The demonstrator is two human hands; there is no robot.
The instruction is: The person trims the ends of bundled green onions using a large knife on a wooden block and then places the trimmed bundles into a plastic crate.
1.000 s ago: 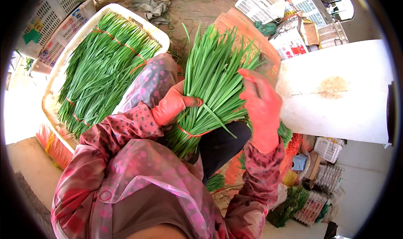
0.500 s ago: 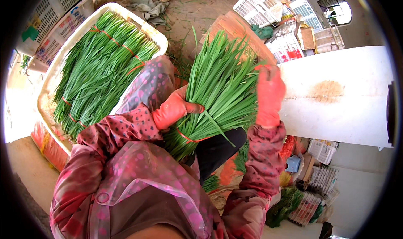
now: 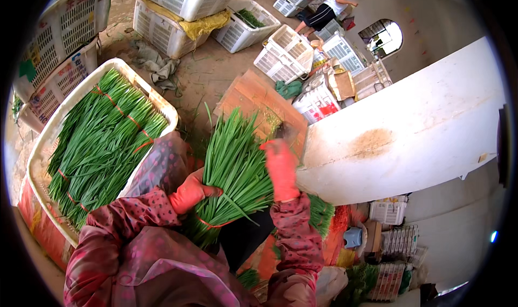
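A thick bundle of garlic chives (image 3: 233, 164) leans over my lap, with a red band (image 3: 211, 224) around its lower end. Gripping its left side is my left hand (image 3: 190, 192), in a red rubber glove, thumb across the leaves. My right hand (image 3: 281, 169), gloved the same, is beside the bundle's right side near the upper leaves. Its fingers look pinched together but are slightly blurred; what they hold, if anything, I cannot make out. On my left, a pale plastic crate (image 3: 171, 111) contains several chive bundles (image 3: 102, 156) tied with red bands.
A white panel (image 3: 399, 129) extends to the right, beside a wooden board (image 3: 256, 94). White crates (image 3: 283, 59) stand farther back, and a person (image 3: 329, 7) is at the far end. More loose greens (image 3: 319, 215) lie right of my right arm. A grey cloth (image 3: 155, 64) lies on the floor.
The view has tilted up, showing more of the far floor, crates and a person. My left hand keeps its grip on the bundle; my right hand stays by its right side, slightly lower along the leaves.
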